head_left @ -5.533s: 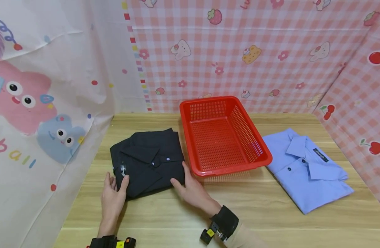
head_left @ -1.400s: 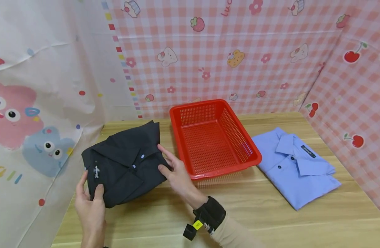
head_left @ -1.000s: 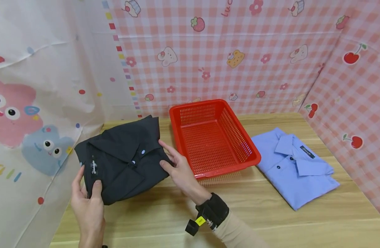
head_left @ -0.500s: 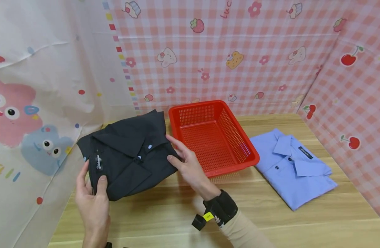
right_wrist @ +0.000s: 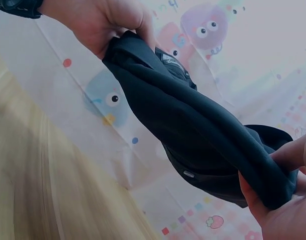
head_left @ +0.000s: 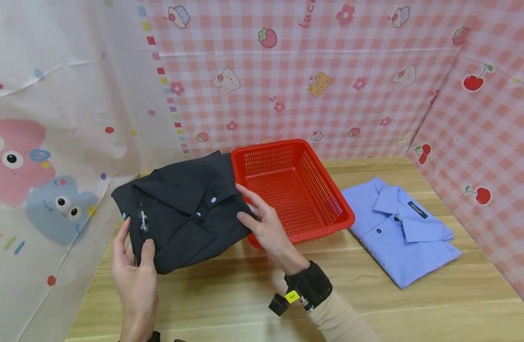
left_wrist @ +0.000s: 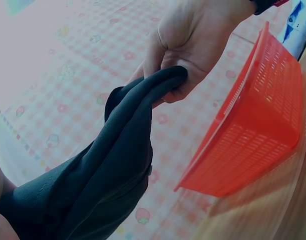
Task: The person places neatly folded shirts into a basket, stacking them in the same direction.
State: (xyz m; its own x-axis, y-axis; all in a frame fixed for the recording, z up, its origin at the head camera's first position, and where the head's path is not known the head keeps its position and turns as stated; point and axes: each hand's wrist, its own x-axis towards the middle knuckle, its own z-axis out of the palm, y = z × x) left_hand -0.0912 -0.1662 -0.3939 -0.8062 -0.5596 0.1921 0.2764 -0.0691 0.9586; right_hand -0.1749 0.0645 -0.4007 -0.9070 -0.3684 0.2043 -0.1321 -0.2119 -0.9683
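A folded black shirt (head_left: 180, 209) with pale buttons and a small label hangs above the table, held between both hands. At its left edge my left hand (head_left: 135, 280) grips the cloth, thumb on top and fingers beneath. My right hand (head_left: 268, 228) pinches the opposite edge the same way. In the right wrist view the shirt (right_wrist: 177, 110) is seen from its near edge, its layers sagging between the two hands. Behind my right hand stands a red plastic basket (head_left: 351, 221) with nothing in it; the shirt's far right corner overlaps its left rim in the head view.
A folded light-blue shirt (head_left: 398, 232) lies on the wooden table (head_left: 227, 304) to the right of the basket. Patterned cloth hangs as walls at the back (head_left: 296, 61), the left (head_left: 73, 156) and the right.
Both hands have lifted the black shirt off the table since the oldest frame. Over the last second it has shifted slightly right toward the basket. The blue shirt and basket stay put.
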